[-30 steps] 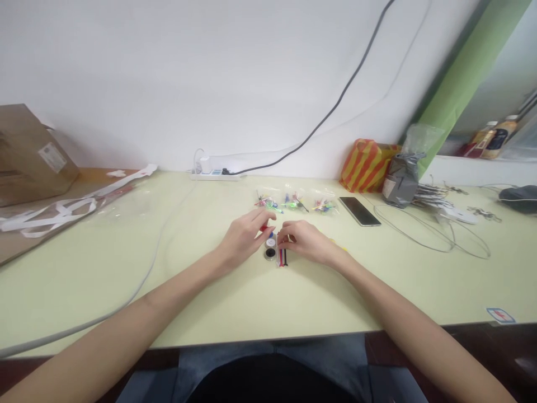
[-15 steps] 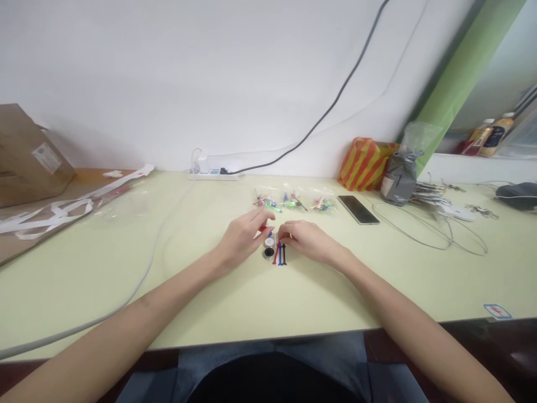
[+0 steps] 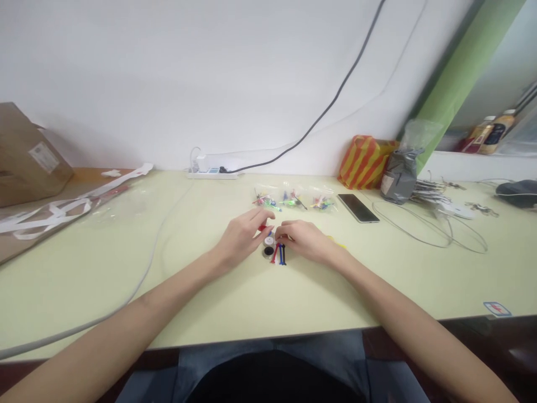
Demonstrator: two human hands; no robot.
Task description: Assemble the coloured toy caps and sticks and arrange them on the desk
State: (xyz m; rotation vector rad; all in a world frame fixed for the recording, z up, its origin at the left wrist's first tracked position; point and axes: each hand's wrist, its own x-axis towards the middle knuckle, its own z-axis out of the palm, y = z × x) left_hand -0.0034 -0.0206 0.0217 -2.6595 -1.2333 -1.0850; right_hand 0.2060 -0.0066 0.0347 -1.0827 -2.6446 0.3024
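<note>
We see dark phone (image 3: pixel 358 207) on pale table (image 3: pixel 201 313). Behind phone, striped bag (image 3: pixel 364 162); right of phone and farther back, grey bag (image 3: pixel 399 182). Well left of phone, we note power strip (image 3: pixel 213 176); farther left, cardboard box (image 3: pixel 29 154). Well right of phone, bottles (image 3: pixel 497 134).

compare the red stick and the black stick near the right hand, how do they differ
The red stick lies left of the blue stick, nearer the black disc; the black stick lies right of it. The red stick slants, its near end to the left; the black stick points almost straight away from the person. Both are slim and lie on the table, close to the right hand.
</note>
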